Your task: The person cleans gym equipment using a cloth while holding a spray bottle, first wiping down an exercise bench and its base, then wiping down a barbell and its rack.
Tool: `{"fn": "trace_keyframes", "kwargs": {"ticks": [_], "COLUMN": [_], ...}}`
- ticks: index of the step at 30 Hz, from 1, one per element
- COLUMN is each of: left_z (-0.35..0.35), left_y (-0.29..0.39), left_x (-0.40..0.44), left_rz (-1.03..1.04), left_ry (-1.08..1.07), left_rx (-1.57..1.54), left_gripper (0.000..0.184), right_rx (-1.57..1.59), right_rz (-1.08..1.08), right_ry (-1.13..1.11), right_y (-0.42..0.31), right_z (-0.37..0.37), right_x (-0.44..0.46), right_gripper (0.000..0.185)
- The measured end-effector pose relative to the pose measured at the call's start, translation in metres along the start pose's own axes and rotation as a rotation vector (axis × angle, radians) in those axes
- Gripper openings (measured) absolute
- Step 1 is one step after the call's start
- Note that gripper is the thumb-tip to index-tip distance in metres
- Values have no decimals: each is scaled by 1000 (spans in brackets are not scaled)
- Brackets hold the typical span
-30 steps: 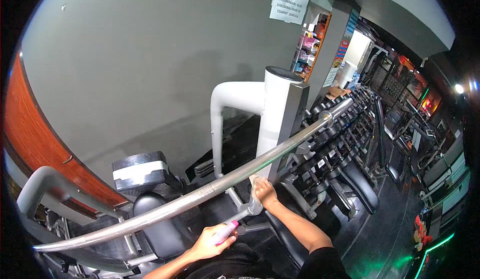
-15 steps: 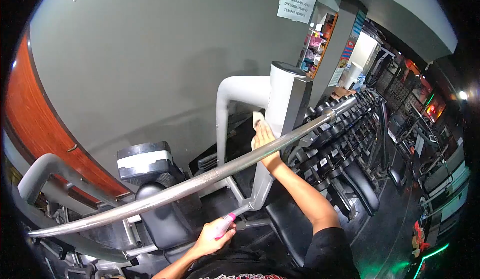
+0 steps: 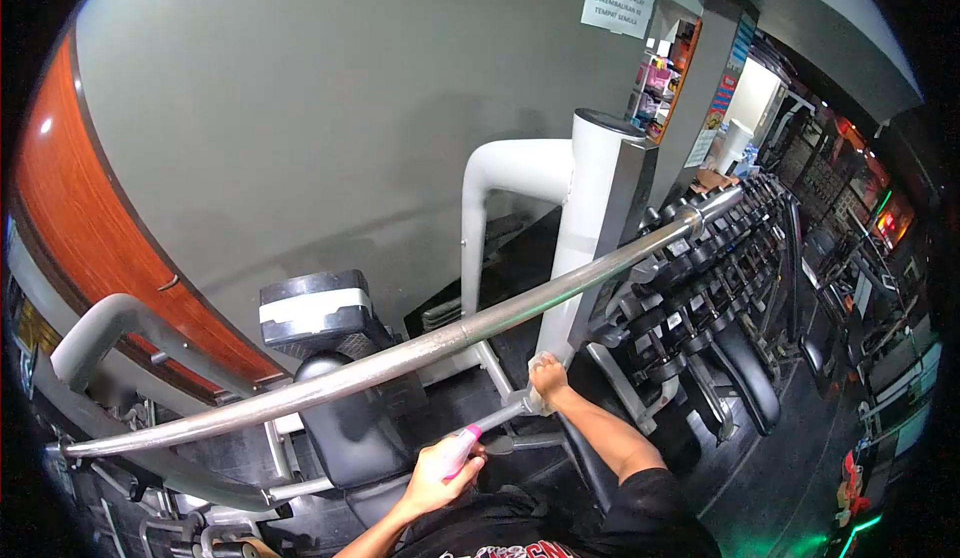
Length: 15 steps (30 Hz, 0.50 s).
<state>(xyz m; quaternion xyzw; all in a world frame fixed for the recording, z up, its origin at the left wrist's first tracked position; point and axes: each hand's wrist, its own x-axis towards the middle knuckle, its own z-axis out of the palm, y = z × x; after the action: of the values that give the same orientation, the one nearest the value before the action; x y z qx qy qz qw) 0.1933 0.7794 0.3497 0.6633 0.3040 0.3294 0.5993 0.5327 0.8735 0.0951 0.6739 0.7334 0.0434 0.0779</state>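
Observation:
My left hand (image 3: 432,483) is wrapped round a small pink-and-white bottle (image 3: 458,450), held low in front of my black shirt. My right hand (image 3: 548,380) is closed on a pale cloth (image 3: 541,404), pressed against the foot of the white upright post (image 3: 592,218) of a gym rack; much of the cloth is hidden by the fingers. A long metal barbell (image 3: 430,346) crosses above both hands, resting on the rack and untouched by them.
A black padded bench (image 3: 345,428) stands left of the bottle. Dumbbells fill a rack (image 3: 690,298) at the right. Behind the post is a grey wall (image 3: 330,88) bearing a paper notice (image 3: 619,0), with a wooden door (image 3: 110,228) at the far left.
My right hand has slid down the post with the cloth, from above the barbell to below it. The left hand still holds the bottle. The view has shifted slightly.

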Motion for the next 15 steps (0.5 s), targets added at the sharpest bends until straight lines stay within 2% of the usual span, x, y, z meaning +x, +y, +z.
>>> {"fn": "trace_keyframes", "kwargs": {"ticks": [1,3,5,7,9,10,11,13,14,15], "left_z": [1,3,6,11,18,21,23,28,30,30], "left_y": [-2,-6,-7,-6,-5,-4,-3,-2,-2,-2], "left_x": [0,2,5,10,17,20,23,29,31,34], "left_rz": [-3,-51,-52,-54,-49,-50,-91,-138,-122,-104], "left_ry": [-10,-4,-26,-48,-59,-67,-92,-128,-133,-136], "left_rx": [-2,0,-8,-15,-96,-99,-108,-117,-100,-83], "left_gripper": [13,14,15,15,15,15,16,16,16,17], "right_rx": [-201,-49,-154,25,-43,29,26,-357,-405,-261], "right_rz": [-93,-196,-235,-175,-5,78,85,31,39,36], "right_ry": [332,608,810,879,801,703,700,560,514,505], "right_y": [1,7,6,19,37,47,47,37,37,30], "right_z": [-6,-69,-190,-250,-274,-255,-242,-206,-164,-145], "right_x": [0,8,1,-7,-13,-7,-6,-12,-13,-21], "right_gripper": [23,21,20,29,39,39,39,39,41,46]}}
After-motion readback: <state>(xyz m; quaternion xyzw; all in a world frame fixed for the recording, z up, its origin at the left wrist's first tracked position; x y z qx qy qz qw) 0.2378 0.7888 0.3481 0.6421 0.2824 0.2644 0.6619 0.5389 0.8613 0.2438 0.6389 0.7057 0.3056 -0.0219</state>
